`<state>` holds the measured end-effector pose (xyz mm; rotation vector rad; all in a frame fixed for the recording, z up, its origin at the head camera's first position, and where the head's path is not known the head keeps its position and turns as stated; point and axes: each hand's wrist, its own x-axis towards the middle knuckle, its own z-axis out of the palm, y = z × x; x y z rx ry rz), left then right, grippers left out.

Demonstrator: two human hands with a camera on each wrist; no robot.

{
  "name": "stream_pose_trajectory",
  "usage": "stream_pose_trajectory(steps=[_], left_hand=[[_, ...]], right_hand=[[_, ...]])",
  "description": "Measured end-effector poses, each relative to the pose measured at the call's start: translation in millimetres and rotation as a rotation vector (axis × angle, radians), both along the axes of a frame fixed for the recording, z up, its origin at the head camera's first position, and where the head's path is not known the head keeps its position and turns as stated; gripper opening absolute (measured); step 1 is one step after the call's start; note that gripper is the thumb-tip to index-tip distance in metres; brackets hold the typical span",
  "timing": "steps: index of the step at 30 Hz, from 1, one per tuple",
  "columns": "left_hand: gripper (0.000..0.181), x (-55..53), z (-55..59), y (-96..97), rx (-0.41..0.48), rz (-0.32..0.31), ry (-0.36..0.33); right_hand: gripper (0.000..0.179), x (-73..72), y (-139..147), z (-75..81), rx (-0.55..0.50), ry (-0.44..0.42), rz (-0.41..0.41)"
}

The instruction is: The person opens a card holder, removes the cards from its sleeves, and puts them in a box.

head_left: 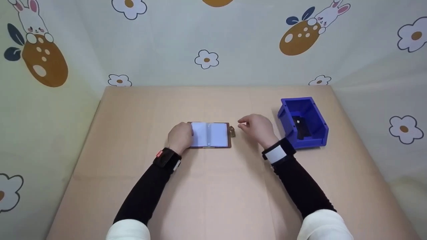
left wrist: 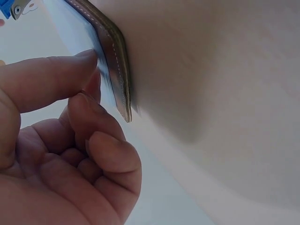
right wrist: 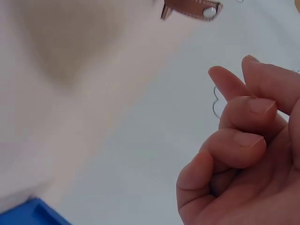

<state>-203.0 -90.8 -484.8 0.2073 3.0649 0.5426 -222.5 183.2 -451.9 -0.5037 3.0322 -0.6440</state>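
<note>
A small brown card holder (head_left: 229, 136) with stitched edges lies open on the table, its pale sleeves (head_left: 218, 135) spread to both sides of the middle. A strap (head_left: 232, 131) with a metal snap sticks out on its right. At the left edge, my left hand (head_left: 180, 136) pinches the sleeves between thumb and forefinger; the left wrist view shows the thumb tip (left wrist: 88, 57) right at their edge. My right hand (head_left: 258, 129) hovers just right of the strap, fingers loosely curled, holding nothing. The strap's snap (right wrist: 209, 11) shows at the top of the right wrist view.
Right of my right hand stands a blue plastic bin (head_left: 320, 133) with dark flat items (head_left: 301, 128) inside. The light brown tabletop (head_left: 213, 186) meets a patterned cloth (head_left: 173, 56) at the back and both sides.
</note>
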Motion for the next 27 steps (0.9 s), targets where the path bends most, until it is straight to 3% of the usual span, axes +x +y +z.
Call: stream_pose_trajectory(steps=[6, 16, 27], left_hand=[[0.029, 0.6, 0.2, -0.1, 0.003, -0.013, 0.004], [0.029, 0.8, 0.6, -0.8, 0.008, -0.019, 0.005], [0.028, 0.5, 0.9, -0.8, 0.009, -0.006, -0.010]], right_hand=[[0.020, -1.7, -19, -13.6, 0.002, -0.008, 0.023], [0.014, -0.8, -38, -28.0, 0.025, 0.061, 0.095], [0.005, -0.1, -48, -39.9, 0.217, 0.209, 0.168]])
